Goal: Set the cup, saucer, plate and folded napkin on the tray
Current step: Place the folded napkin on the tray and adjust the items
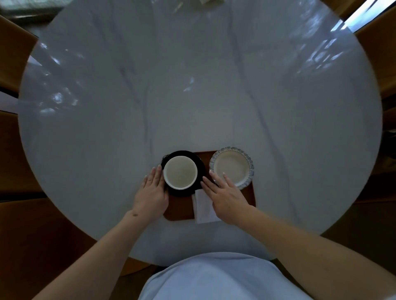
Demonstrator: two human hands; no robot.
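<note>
A brown tray (182,211) lies on the near part of the round table. On its left stands a white cup (180,172) inside a black saucer (200,163). A white plate with a blue scalloped rim (232,167) sits at the tray's far right corner. A folded white napkin (203,206) lies on the tray's front, its near end over the edge. My left hand (152,192) lies flat with straight fingers against the saucer's left side. My right hand (225,196) rests with spread fingers over the napkin's right edge, fingertips at the saucer and the plate.
The round grey marble table (192,96) stretches far beyond the tray. Wooden chairs (15,51) ring it on the left and right. Some pale items (205,2) lie blurred at the far edge.
</note>
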